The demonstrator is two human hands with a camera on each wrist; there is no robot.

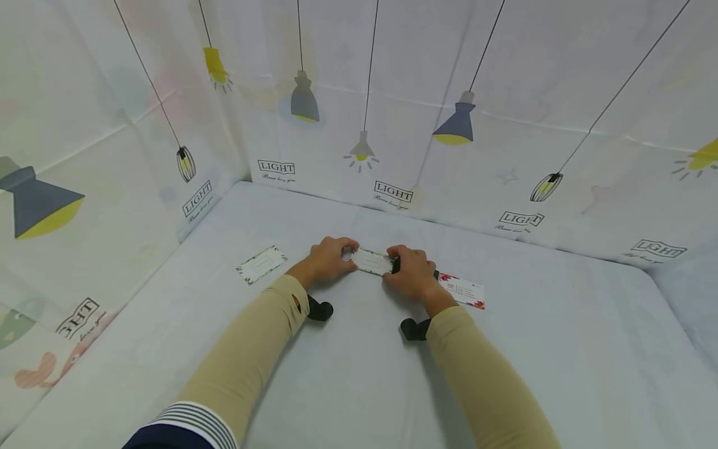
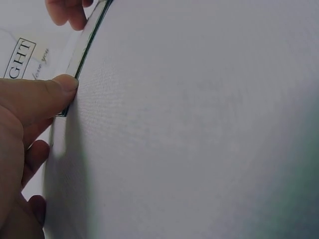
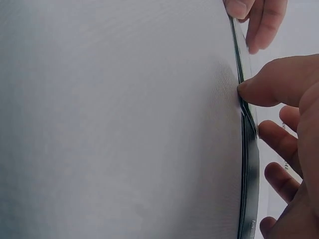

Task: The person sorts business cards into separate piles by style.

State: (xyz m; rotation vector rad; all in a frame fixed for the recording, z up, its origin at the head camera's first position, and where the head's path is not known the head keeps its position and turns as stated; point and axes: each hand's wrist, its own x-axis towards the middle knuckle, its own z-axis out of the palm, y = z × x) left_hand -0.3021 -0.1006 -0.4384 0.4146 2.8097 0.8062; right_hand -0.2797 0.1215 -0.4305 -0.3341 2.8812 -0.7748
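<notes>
A white card with green leaf edging (image 1: 371, 261) lies between both hands over the white table. My left hand (image 1: 328, 260) pinches its left end between thumb and fingers. At the card's right end, my right hand (image 1: 414, 273) pinches it by the edges, with the thumb (image 3: 269, 84) at the near edge. Partly hidden under the right hand is a flat black thing with layered edges (image 3: 251, 179), which meets the card's right end. In the left wrist view, the card (image 2: 82, 52) shows nearly edge-on.
Another white card with green leaf edging (image 1: 262, 265) lies to the left on the white cloth-covered table (image 1: 359, 374). Right of the right hand lies a white card with red flowers (image 1: 462, 290). A curtain printed with lamps (image 1: 325, 162) rises behind the table.
</notes>
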